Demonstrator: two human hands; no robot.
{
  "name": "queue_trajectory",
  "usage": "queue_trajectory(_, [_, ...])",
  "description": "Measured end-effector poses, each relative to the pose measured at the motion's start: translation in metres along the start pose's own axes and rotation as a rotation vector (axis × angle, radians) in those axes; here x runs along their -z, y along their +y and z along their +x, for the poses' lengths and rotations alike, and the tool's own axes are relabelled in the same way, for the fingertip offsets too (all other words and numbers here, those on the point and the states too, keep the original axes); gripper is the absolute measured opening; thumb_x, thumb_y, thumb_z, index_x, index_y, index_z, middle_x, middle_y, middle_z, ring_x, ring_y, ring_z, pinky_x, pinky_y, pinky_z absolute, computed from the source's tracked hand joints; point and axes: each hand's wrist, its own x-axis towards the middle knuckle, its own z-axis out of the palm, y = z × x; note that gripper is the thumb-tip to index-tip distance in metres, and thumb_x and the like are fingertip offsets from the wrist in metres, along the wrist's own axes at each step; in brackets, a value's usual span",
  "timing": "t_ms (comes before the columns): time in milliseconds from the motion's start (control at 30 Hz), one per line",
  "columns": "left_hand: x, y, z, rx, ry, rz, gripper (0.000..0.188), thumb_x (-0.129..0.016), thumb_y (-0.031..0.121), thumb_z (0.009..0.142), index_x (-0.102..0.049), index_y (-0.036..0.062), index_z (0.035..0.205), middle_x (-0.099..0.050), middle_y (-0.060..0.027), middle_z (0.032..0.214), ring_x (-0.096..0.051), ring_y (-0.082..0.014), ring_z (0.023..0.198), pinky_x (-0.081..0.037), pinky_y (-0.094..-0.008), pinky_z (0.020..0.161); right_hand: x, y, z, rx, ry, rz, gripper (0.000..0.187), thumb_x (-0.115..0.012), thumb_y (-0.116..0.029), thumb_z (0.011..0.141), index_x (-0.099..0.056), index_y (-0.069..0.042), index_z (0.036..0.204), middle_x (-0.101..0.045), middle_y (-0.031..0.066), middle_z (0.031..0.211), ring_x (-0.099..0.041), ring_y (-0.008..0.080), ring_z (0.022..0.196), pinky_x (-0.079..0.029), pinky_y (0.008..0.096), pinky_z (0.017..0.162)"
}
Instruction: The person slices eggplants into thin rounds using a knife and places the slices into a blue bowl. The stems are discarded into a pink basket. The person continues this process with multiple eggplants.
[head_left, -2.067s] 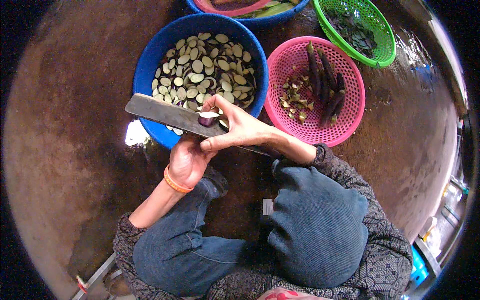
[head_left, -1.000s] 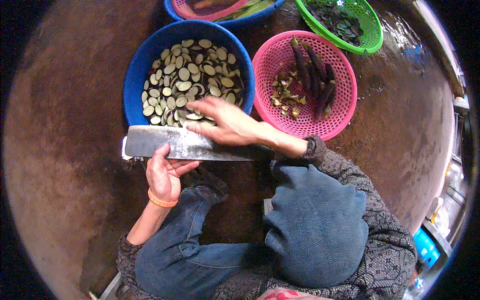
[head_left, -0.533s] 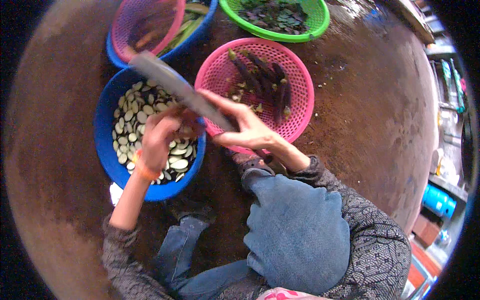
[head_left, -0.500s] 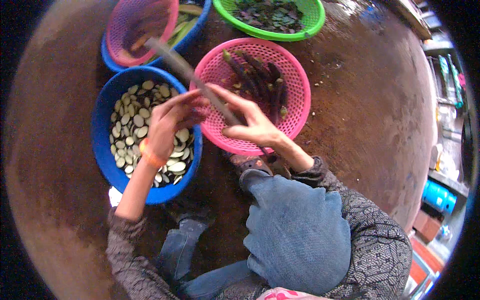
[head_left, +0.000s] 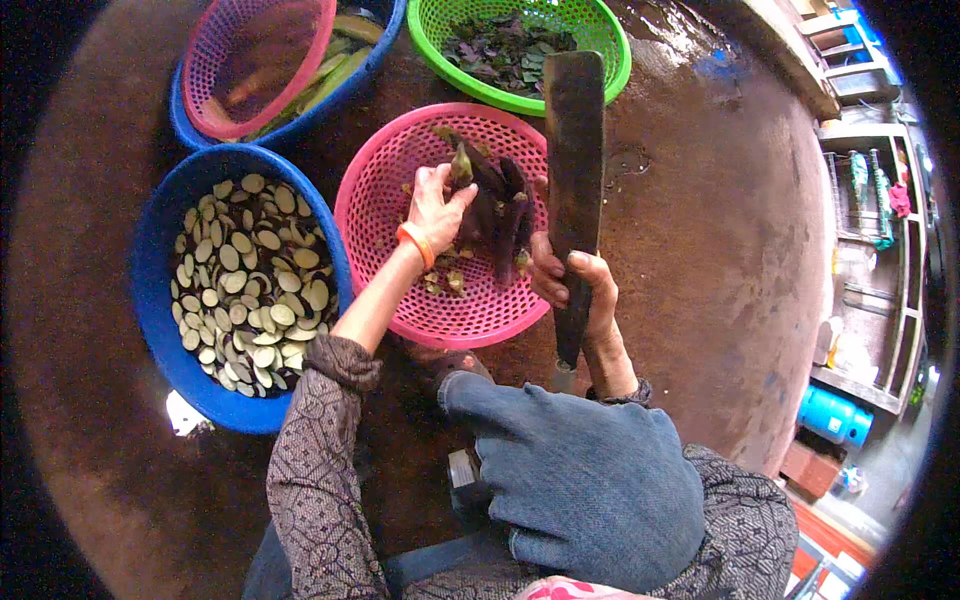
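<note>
In the pink basket point(head_left: 362, 262) lie several long dark purple eggplants point(head_left: 512, 225), with small cut-off bits beside them. My left hand point(head_left: 440, 215), an orange band at its wrist, is closed on the green cap end of an eggplant point(head_left: 461, 165) there. My right hand point(head_left: 580, 280) grips a large, dark, broad-bladed knife point(head_left: 576, 150) low on its blade. The blade points away from me, over the basket's right rim. Left of the basket, a blue tub point(head_left: 150, 290) holds many pale oval eggplant slices point(head_left: 240, 270) in dark liquid.
A green basket point(head_left: 625, 55) of dark purple-green leaves stands behind. At the far left, a pink basket point(head_left: 325, 40) tilts inside a blue tub point(head_left: 398, 30) with long green vegetables. Shelving point(head_left: 870, 260) and a blue cylinder point(head_left: 833, 415) stand at the right edge of the brown floor.
My left hand has moved right, from above the slices into the pink basket, and taken hold of an eggplant. My right hand has swung the knife rightward, its blade now pointing straight away.
</note>
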Motion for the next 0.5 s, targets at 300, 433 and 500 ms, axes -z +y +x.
queue_trajectory(300, [0.106,0.076,-0.063,0.093,-0.171,-0.453,0.039,-0.068,0.025,0.101,-0.061,0.0033,0.133,-0.068,-0.0005,0.097,-0.059,-0.0063,0.075,-0.049,-0.0238,0.065,-0.035,0.007,-0.002,-0.045,-0.076,-0.237,0.093,-0.071,-0.044,0.082,-0.03,0.001,0.153,-0.043,0.0006,0.096,-0.043,0.0088,0.079,-0.033,0.0244,0.067])
queue_trajectory(433, [0.132,0.09,-0.093,-0.035,-0.162,-0.391,0.053,-0.068,0.017,0.099,-0.052,0.0007,0.146,-0.07,-0.0091,0.125,-0.065,-0.013,0.106,-0.052,-0.0278,0.094,-0.058,0.01,-0.001,-0.082,-0.222,-0.273,0.107,-0.073,-0.033,0.078,-0.016,-0.003,0.163,-0.035,0.0127,0.159,-0.035,0.0201,0.143,-0.027,0.0341,0.118])
queue_trajectory(500, [0.139,0.091,-0.109,-0.016,-0.191,-0.234,0.051,-0.07,0.011,0.095,-0.055,-0.0019,0.143,-0.067,-0.0154,0.133,-0.063,-0.018,0.123,-0.048,-0.0313,0.106,-0.069,0.016,0.001,-0.053,-0.312,-0.262,0.113,-0.075,-0.032,0.079,-0.008,-0.004,0.164,-0.021,0.0127,0.166,-0.023,0.0203,0.151,-0.019,0.0348,0.122])
